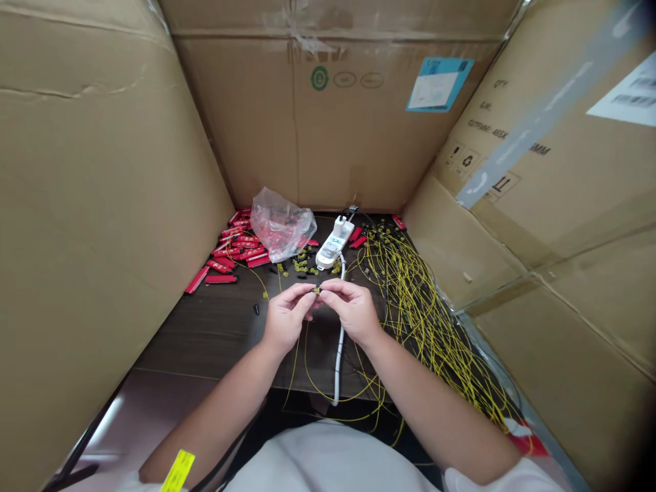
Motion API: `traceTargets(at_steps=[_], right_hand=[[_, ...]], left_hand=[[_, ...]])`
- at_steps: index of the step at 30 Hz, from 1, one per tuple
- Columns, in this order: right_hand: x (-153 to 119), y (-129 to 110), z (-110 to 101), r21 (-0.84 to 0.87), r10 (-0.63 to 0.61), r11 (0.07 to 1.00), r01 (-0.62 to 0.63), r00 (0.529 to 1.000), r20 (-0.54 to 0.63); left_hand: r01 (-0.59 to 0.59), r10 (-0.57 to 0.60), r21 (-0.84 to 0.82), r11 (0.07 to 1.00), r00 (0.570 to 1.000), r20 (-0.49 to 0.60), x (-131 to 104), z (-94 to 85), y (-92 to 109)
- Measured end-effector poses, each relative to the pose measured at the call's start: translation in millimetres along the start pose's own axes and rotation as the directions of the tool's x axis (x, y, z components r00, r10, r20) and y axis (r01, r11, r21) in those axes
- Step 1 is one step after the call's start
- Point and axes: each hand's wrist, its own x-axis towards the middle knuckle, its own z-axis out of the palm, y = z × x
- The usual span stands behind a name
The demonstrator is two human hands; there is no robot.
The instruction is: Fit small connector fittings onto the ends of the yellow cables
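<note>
My left hand (288, 316) and my right hand (353, 309) meet above the dark table. Both are closed in a pinch on one small black and yellow piece (316, 291), which looks like a cable end connector; its details are too small to make out. Thin yellow cable (294, 372) hangs below my hands and loops over the table's front edge. Just beyond the fingertips lie loose little yellow pieces (303, 262). A small black cap-like piece (256, 309) rests left of my left hand.
Red packets (222, 279) are heaped at the back left, beside a clear plastic bag (283, 229). A white power strip (335, 244) and its white cord (339, 355) run down the middle. Tangled yellow cables (430, 314) cover the right. Cardboard walls (353, 150) enclose three sides.
</note>
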Motion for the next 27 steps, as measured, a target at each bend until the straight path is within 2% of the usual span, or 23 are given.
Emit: traceTargets(at_steps=[7,14,17,20,24,27], right_hand=[[-2.2,3.5,2.1,0.104,-0.022,0.994,0.02,0.999,0.023],[-1.6,14.7,4.8,0.131,-0.003,0.991,0.002,1.0,0.006],[-1.7,12.5,5.1,0.075,-0.03,0.997,0.03,1.0,0.006],[-2.3,8.2,3.8,-0.065,-0.103,0.993,0.103,0.995,-0.001],[-2.6,7.0,0.0,-0.234,-0.199,0.956,0.177,0.977,-0.075],[0.7,3.0,-2.6,-0.194,-0.186,0.969,0.152,0.968,-0.17]], left_hand=[[-0.129,0.128,0.074,0.989,0.992,0.013,-1.9,-3.1,0.5],[-0.119,0.119,0.06,0.991,0.993,0.002,-1.3,-3.0,-3.7],[-0.111,0.111,0.074,0.991,0.994,0.001,-0.8,-2.7,-4.1],[-0.113,0.113,0.09,0.99,0.994,-0.001,-0.1,-1.4,-4.1],[-0.081,0.078,0.101,0.992,0.996,0.032,0.8,2.1,-1.9],[-0.023,0.016,0.072,0.997,0.994,0.104,1.0,5.9,2.5]])
